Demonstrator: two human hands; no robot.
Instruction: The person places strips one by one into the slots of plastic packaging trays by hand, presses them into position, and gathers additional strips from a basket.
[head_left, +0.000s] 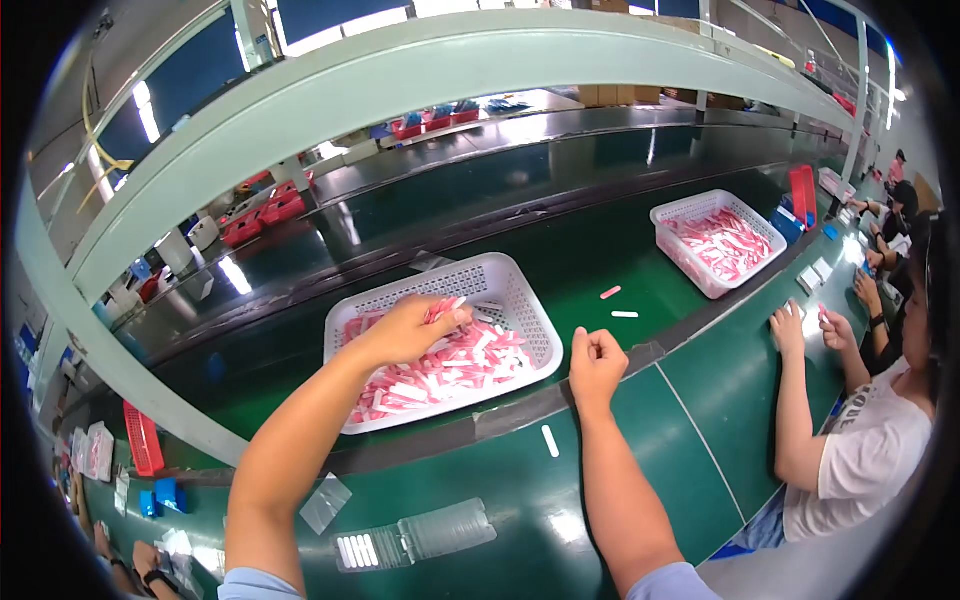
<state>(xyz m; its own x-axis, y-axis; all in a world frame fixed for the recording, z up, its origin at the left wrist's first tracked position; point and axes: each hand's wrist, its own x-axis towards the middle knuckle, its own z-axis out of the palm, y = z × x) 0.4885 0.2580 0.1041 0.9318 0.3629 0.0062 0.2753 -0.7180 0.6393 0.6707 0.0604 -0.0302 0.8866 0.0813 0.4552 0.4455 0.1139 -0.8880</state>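
Observation:
My left hand reaches into a white perforated plastic basket, its fingers closed around some small flat pink-and-white strips. More loose strips lie heaped beneath it. To the right of that basket, my right hand is curled closed above the work surface's dark edge; whatever its fingers may hold is hidden. A single white strip lies on the green table near my right forearm. In front of me is an unfolded clear plastic case, with several white strips in its left end.
A clear bag lies left of the case. On the green belt are a pink strip and a white strip. A second filled basket stands farther right. Co-workers sit along both sides; a pale metal beam arches overhead.

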